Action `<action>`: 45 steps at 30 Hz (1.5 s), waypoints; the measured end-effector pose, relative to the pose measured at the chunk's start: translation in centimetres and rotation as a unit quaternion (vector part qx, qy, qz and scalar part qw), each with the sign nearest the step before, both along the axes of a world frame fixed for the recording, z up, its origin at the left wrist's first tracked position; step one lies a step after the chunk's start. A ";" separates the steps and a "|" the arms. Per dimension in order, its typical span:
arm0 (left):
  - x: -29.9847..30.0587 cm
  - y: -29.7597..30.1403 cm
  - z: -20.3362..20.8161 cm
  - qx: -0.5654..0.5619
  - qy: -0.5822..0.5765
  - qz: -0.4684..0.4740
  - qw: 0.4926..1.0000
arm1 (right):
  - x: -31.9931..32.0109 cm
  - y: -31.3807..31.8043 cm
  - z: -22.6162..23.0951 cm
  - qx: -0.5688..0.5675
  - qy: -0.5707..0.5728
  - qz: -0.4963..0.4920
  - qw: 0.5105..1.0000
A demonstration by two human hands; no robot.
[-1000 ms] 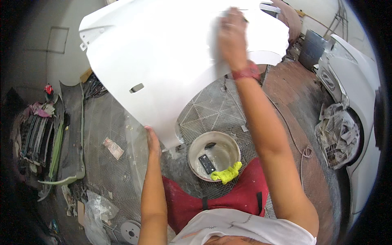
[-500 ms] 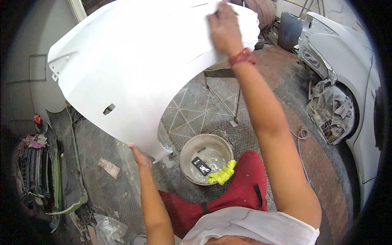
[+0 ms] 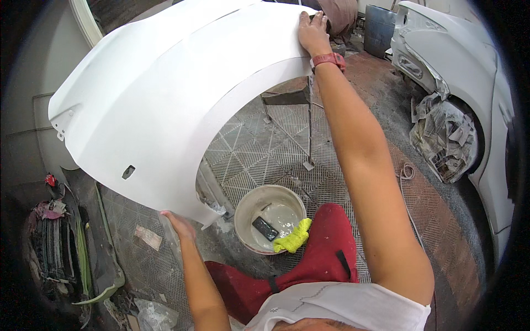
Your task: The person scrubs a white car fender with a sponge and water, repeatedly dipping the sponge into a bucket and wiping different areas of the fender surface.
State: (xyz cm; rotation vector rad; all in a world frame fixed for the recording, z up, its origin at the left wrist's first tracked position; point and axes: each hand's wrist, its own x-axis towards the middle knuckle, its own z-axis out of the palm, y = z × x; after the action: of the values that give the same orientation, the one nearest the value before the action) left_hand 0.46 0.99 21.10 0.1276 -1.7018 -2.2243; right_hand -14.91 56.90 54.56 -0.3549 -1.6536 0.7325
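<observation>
A large white car fender [image 3: 160,105] stretches across the upper left, its wheel arch curving toward me. At its near lower edge, my left hand [image 3: 179,225] supports the panel, thumb side up and the other fingers partly hidden. My right hand [image 3: 314,36] rests at the fender's far right end. Something dark shows under its curled fingers, too covered to name. Below the arch stands a pale round bucket [image 3: 238,212] holding a little cloudy water and a dark rectangular block [image 3: 265,228]. A bright yellow cloth [image 3: 293,237] hangs over its rim beside my knee.
Metal stand legs [image 3: 309,127] reach the patterned floor beyond the bucket. On the right is a pale car body [image 3: 469,66], its wheel wrapped in crumpled paper [image 3: 444,138]. Car parts [image 3: 52,243] lean at the left. A blue drum [image 3: 380,30] stands far back.
My right hand has moved slightly right and down to the fender's end and is no longer blurred. The fender and bucket appear further left as the view shifts; my left hand keeps its place on the edge.
</observation>
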 end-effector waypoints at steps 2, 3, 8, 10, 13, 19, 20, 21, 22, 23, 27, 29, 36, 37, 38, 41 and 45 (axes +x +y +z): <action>-0.2 0.3 -0.3 -0.003 -0.002 0.006 1.000 | 1.0 -2.5 -1.5 0.063 -0.104 -0.035 0.992; -0.2 0.4 -0.4 -0.005 -0.008 0.005 1.000 | 2.7 -6.5 -3.4 0.304 -0.139 -0.214 0.918; -0.3 -0.1 -0.4 -0.004 -0.013 -0.024 1.000 | 9.5 -18.1 -11.6 0.310 -0.007 0.188 0.932; -0.3 -0.4 -0.5 -0.003 0.000 -0.036 0.999 | 9.2 -15.0 -11.8 0.251 -0.076 0.177 0.949; -0.5 -0.2 -0.9 -0.006 0.010 -0.033 0.999 | 6.3 -10.5 -10.2 0.089 0.064 0.058 0.992; -0.7 0.1 -1.3 0.018 -0.027 0.027 0.999 | 10.8 -29.2 -15.8 0.292 -0.089 0.224 0.926; -0.6 0.0 -1.1 0.011 -0.027 0.022 0.999 | 12.1 -31.6 -16.7 0.379 -0.099 0.309 0.867; -0.6 -0.2 -1.0 0.007 -0.022 0.010 1.000 | 13.1 -32.5 -17.1 0.413 -0.081 0.273 0.865; -0.5 -0.5 -1.0 0.002 -0.014 -0.005 1.000 | 13.5 -32.0 -16.6 0.452 -0.098 0.281 0.841; -0.5 -0.7 -1.0 0.004 -0.019 -0.004 1.000 | 13.3 -30.2 -15.5 0.437 -0.123 0.299 0.839; -0.6 -0.5 -1.4 0.011 -0.015 -0.029 0.999 | 7.5 -17.5 -5.7 0.324 -0.003 0.072 0.943; -0.7 0.0 -1.7 0.015 -0.027 -0.023 0.999 | 6.0 -17.4 -2.4 0.296 0.017 -0.004 0.955; -0.7 -0.1 -1.7 0.035 -0.017 -0.038 0.999 | 11.7 -36.6 -7.0 0.519 -0.013 0.391 0.760; -0.7 -0.2 -1.8 0.049 -0.024 -0.038 0.998 | 11.2 -35.6 -7.0 0.505 0.018 0.379 0.775; -0.7 -0.4 -2.0 0.036 -0.022 -0.023 0.999 | 9.9 -32.5 -5.8 0.497 0.047 0.370 0.783; -1.0 -0.6 -2.8 0.004 -0.034 0.021 0.999 | 4.0 -20.3 -0.2 0.353 0.102 0.177 0.913; -1.5 -0.1 -3.5 0.013 -0.028 -0.005 1.000 | 0.6 -17.1 4.4 0.404 -0.023 -0.166 0.899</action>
State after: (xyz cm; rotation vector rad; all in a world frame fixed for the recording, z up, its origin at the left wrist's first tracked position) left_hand -1.05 0.84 17.60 0.1890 -1.7053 -2.2713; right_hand -14.29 39.78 58.95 -0.0456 -1.7290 -0.2454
